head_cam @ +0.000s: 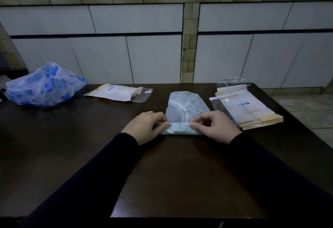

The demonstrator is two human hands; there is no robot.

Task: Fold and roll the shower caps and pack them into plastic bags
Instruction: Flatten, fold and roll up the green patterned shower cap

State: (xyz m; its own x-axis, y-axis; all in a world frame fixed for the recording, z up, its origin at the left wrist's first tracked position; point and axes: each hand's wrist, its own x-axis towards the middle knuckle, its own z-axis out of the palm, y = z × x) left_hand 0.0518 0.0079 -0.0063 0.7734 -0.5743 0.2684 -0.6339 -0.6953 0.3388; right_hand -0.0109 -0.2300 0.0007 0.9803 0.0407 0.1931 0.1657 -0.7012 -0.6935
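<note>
A folded shower cap with a green leaf print (185, 107) lies flat on the dark table (90, 146), its near end turned into a small roll. My left hand (146, 127) pinches the roll's left end. At the right end, my right hand (216, 126) pinches it too. A blue-flowered shower cap (45, 84) sits puffed up at the far left. A stack of plastic bags (246, 109) with a barcode label lies to the right of the green cap. One more bag (119, 93), with its flap open, lies between the two caps.
A tiled wall (144, 47) rises right behind the table's far edge. The table's right edge drops to a light tiled floor (310, 112). Bare dark tabletop stretches in front of my hands.
</note>
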